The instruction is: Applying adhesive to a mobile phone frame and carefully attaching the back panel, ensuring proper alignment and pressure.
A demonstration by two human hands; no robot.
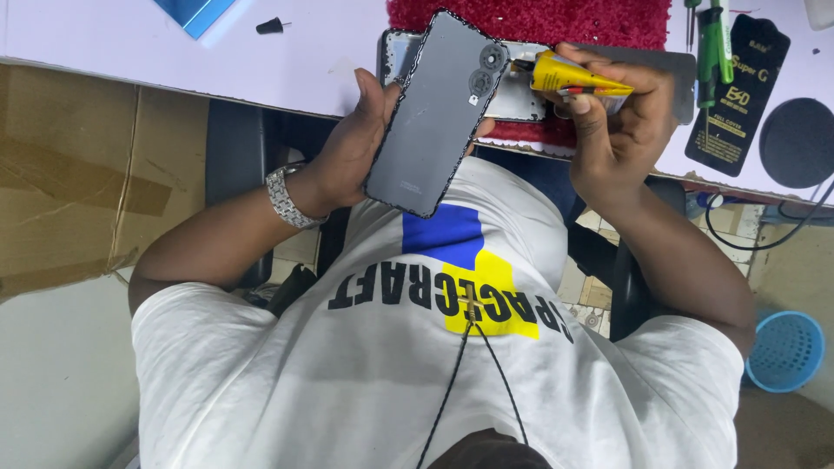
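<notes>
My left hand [352,143], with a metal watch on the wrist, holds a dark grey phone back cover [434,113] tilted upright; dark beads of glue line its edge. To the right, my right hand [621,130] grips a small yellow glue tube [573,78], its black nozzle pointing left at the cover's top corner by the camera holes. Behind the cover, a phone body [521,100] lies on the white desk [304,61], partly hidden. A red fuzzy mat [539,19] lies under it.
A green screwdriver [717,39], a black flat package [738,87] and a black round pad [797,143] lie on the desk at right. A cardboard box [78,174] stands at left, a blue basket [786,350] on the floor at right, and a black cable [764,239] hangs there.
</notes>
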